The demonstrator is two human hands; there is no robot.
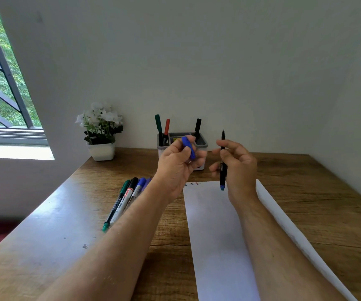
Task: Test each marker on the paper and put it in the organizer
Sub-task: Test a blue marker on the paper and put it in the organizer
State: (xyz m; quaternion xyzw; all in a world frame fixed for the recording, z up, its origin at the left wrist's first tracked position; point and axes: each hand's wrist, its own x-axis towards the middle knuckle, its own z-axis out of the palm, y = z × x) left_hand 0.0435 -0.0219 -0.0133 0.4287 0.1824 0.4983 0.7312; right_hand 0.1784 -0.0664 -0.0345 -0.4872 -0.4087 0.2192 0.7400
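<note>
Head view: a wooden surface (305, 192) set into a corner of pale walls, seen from above and behind both forearms.
Room: a barred window (3, 83) at far left with green foliage outside; a white pot of white flowers (101, 131) stands at the back left of the surface.
Paper: a white sheet (216, 235) lies lengthwise on the surface, running away from the person, with a few small scribbles at its far edge.
Organizer: a grey and white organizer (203, 144) stands at the back near the wall, partly hidden by the left hand; a green, a red and a black marker stand upright in it.
Waiting markers: a row of capped markers (123, 200) lies side by side left of the paper, partly under the left forearm, long axes running diagonally away.
Left grip: the left hand (177, 168) pinches a blue cap (188, 147) in its fingertips, raised in front of the organizer.
Right grip: the right hand (238, 168) holds the uncapped marker (223, 161), fingers curled round its barrel.
Marker axis: near vertical, tip up, blue end down, above the far end of the paper and clear of it.
</note>
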